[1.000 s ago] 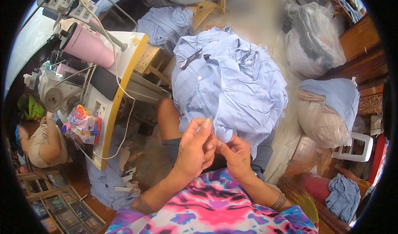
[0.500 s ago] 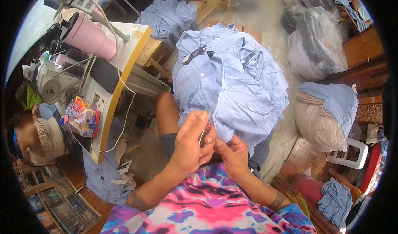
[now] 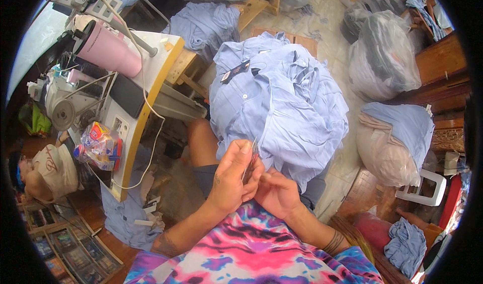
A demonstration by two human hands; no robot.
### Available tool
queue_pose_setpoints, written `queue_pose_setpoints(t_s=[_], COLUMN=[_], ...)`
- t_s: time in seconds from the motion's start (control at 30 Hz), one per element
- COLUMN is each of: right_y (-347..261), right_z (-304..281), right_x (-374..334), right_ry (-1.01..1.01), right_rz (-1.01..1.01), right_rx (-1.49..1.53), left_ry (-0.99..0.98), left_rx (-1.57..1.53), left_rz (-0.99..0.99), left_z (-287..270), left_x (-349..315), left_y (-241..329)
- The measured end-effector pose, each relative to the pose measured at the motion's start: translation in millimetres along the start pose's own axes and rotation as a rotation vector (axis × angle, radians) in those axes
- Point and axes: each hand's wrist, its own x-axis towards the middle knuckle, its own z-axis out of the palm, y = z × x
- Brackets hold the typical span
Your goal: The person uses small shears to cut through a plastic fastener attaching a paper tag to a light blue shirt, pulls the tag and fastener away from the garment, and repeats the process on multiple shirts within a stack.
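Note:
A large heap of light blue shirts (image 3: 297, 108) lies in front of my lap, with a white button and a dark tag (image 3: 235, 72) showing on top. My left hand (image 3: 234, 176) is closed around a small pointed metal tool (image 3: 254, 146) with a red part, its thin tip sticking up past the thumb. Close against it, my right hand (image 3: 277, 193) has its fingers curled together just below the heap's near edge. What the right fingers pinch is hidden.
On the left, a sewing table (image 3: 166, 58) carries a pink tumbler (image 3: 108, 48), a dark phone (image 3: 121, 94), a plastic snack bag (image 3: 98, 146) and a white cable. A person (image 3: 48, 173) sits beyond it. Stuffed plastic bags (image 3: 385, 53) and a white stool (image 3: 425, 187) stand at right.
My right hand has drawn down and slightly left from the shirt's edge, its fingers curling in. The left hand, still around the tool, has dropped a little.

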Motion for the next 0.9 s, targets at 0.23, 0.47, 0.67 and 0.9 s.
queue_pose_setpoints(t_s=[0.23, 0.47, 0.67, 0.9], right_y=[-11.3, -14.1, -12.8, -0.8], right_z=[50.2, 42.9, 51.0, 40.7], right_x=[25.9, 37.7, 37.4, 36.0], right_ry=[-0.052, 0.072, 0.266, 0.373], right_rz=[0.042, -0.065, -0.12, -0.259], right_rx=[0.098, 0.028, -0.136, -0.31], left_ry=[-0.061, -0.006, 0.056, 0.117], left_rx=[0.061, 0.23, 0.116, 0.063], left_rz=[-0.015, 0.004, 0.017, -0.009], left_z=[-5.9, 0.0, -4.4, -6.0], left_x=[4.1, 0.3, 5.9, 11.0], left_y=[1.7, 1.8, -6.8, -10.5])
